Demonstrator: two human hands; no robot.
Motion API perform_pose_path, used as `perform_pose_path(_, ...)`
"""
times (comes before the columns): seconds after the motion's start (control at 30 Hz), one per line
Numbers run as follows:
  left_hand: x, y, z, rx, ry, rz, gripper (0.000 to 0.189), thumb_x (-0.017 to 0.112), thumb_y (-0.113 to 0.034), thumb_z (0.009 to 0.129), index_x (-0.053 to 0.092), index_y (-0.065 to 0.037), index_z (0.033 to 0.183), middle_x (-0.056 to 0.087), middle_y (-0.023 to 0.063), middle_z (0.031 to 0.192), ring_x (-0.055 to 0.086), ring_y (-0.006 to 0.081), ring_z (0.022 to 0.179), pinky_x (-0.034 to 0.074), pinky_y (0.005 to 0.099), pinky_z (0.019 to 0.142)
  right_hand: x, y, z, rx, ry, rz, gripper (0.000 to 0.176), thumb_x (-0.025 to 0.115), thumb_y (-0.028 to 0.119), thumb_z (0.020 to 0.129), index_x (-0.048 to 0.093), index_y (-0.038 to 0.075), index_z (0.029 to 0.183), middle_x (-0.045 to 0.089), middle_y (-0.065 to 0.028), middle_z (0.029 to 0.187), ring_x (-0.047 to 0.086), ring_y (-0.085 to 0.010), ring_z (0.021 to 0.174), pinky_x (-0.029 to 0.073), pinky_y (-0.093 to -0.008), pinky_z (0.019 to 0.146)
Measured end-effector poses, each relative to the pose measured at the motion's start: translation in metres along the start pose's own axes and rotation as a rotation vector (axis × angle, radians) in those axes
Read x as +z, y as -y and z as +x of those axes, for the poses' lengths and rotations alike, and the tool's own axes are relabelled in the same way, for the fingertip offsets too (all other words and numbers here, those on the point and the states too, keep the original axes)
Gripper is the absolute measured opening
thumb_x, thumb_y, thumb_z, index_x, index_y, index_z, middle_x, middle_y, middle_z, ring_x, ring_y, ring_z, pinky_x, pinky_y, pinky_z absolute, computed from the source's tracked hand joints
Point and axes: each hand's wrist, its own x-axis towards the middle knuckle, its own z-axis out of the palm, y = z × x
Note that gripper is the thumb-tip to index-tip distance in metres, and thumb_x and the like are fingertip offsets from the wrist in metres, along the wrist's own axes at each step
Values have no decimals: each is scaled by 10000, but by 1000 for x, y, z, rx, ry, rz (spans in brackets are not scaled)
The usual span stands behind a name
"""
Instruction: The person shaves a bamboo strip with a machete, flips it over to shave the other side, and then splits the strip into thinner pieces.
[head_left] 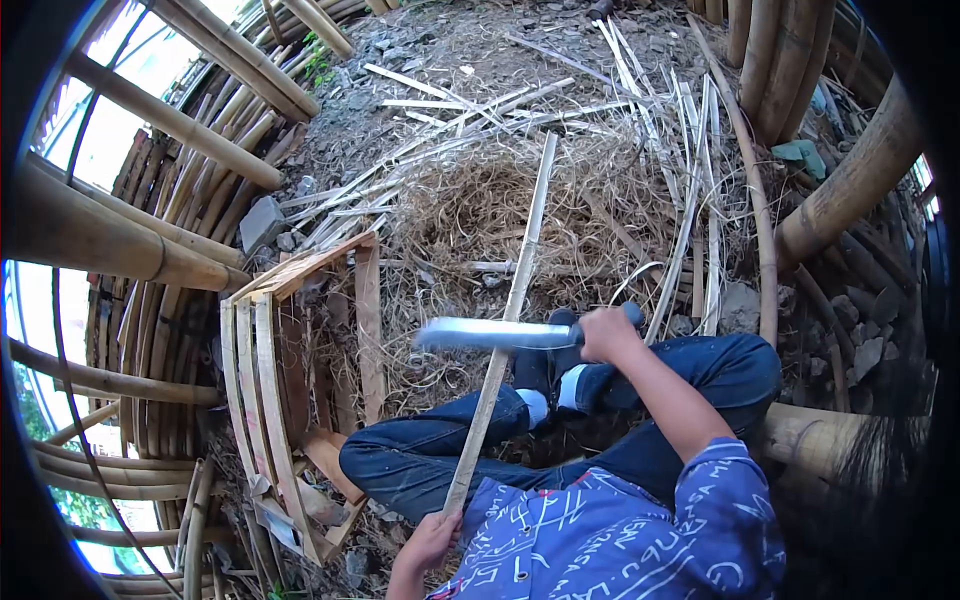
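A long flat bamboo strip point(520, 270) slants up and away from my lap over the crossed legs. My left hand point(432, 540) is closed round its near end, beside the blue shirt. My right hand point(612, 335) grips the dark handle of a large knife point(495, 333). The wide blade points left and lies across the strip at about its middle, slightly blurred toward the tip. Whether the blade touches the strip, I cannot tell.
A wooden crate frame point(262, 370) stands at the left. Curly shavings point(480, 210) and loose split strips point(430, 150) cover the ground ahead. Bamboo poles point(180, 120) rise on the left and right. A grey block point(262, 223) lies behind the crate.
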Motion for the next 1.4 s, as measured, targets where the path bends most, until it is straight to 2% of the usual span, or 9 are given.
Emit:
perform_pose_path(0.07,1,5,-3,-14,45,-95,331,496,-332,1009,513,-103,770,465,-56,649,389,51,538,346,224,480,1,-18,21,316,-34,151,266,654,217,648,713,38,835,705,-183,900,687,-345,888,556,-435,783)
perform_pose_path(0.17,7,3,-2,14,-32,-40,313,499,-322,1007,542,-91,801,490,-45,666,420,55,547,355,227,479,13,-15,34,341,-126,157,268,648,220,655,713,37,840,705,-185,906,687,-351,890,554,-443,794)
perform_pose_path(0.4,-3,20,5,47,-20,-34,293,517,-302,997,568,-59,840,520,-30,675,449,66,555,384,240,497,-3,31,-11,-109,80,-13,287,683,232,615,715,45,830,705,-180,870,695,-341,826,559,-438,755)
perform_pose_path(0.57,-14,45,1,131,-12,-27,298,523,-300,995,564,-55,831,510,-36,668,450,64,558,386,237,503,-1,-15,34,367,-53,149,282,666,241,664,720,39,852,702,-204,910,689,-340,906,553,-436,798)
perform_pose_path(0.8,-11,46,8,306,-173,280,312,544,-298,981,563,-37,811,501,-19,631,480,81,574,404,273,504,-13,24,5,110,-53,81,289,627,216,664,702,36,877,698,-199,894,687,-352,874,550,-451,802)
perform_pose_path(0.93,-5,25,-11,333,-246,405,319,526,-264,975,591,35,883,524,72,616,477,163,574,431,341,558,-5,26,-10,-94,36,8,279,670,242,634,714,75,852,699,-166,843,688,-337,825,555,-425,777)
perform_pose_path(1.13,-4,34,-31,316,-307,431,282,550,-248,962,604,17,882,517,76,602,503,148,565,442,340,553,-11,-27,33,438,-158,194,297,645,223,665,705,17,870,697,-215,932,683,-354,911,548,-430,809)
perform_pose_path(1.27,-1,27,-30,264,-326,395,296,554,-253,959,599,24,865,522,86,597,507,155,560,444,342,554,-1,-8,26,307,-155,231,267,620,188,665,703,4,839,690,-237,886,687,-377,860,552,-458,785)
perform_pose_path(1.4,-4,27,-26,284,-352,457,320,552,-268,963,591,17,823,537,58,605,503,138,567,433,329,550,4,33,-17,-70,-60,58,254,676,246,622,717,76,807,700,-175,799,697,-342,780,560,-434,725)
